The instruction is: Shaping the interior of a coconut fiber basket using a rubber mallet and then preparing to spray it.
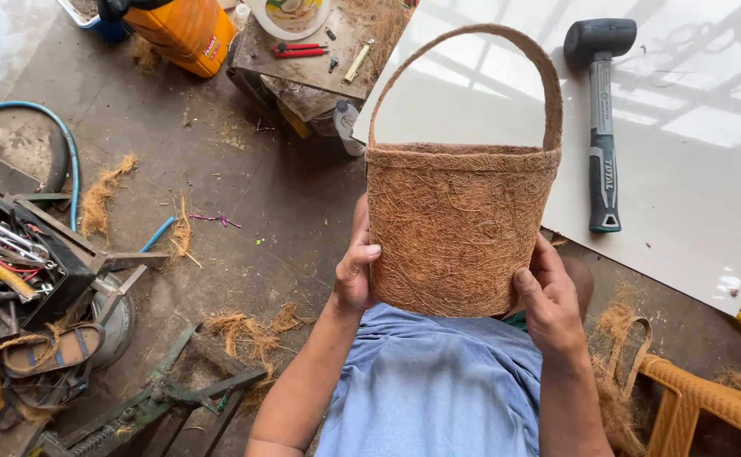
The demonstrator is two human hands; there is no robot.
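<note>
You grip a rough, matt coconut-fibre basket (459, 222); beyond it lies a glossy white board (692, 127) bearing a matt black rubber-headed mallet (601, 110), over dull concrete floor (243, 186).

Both bare forearms rise from the bottom of the view and angle slightly inward, elbows low and wrists nearly straight. The left hand (355, 269) stands edge-on, its thumb pointing right across the front and its fingers wrapped out of sight behind. The right hand (548, 298) mirrors it, back toward the camera, thumb pressed forward on the left, fingers curled round the far side. The hands sit level, well apart.
</note>
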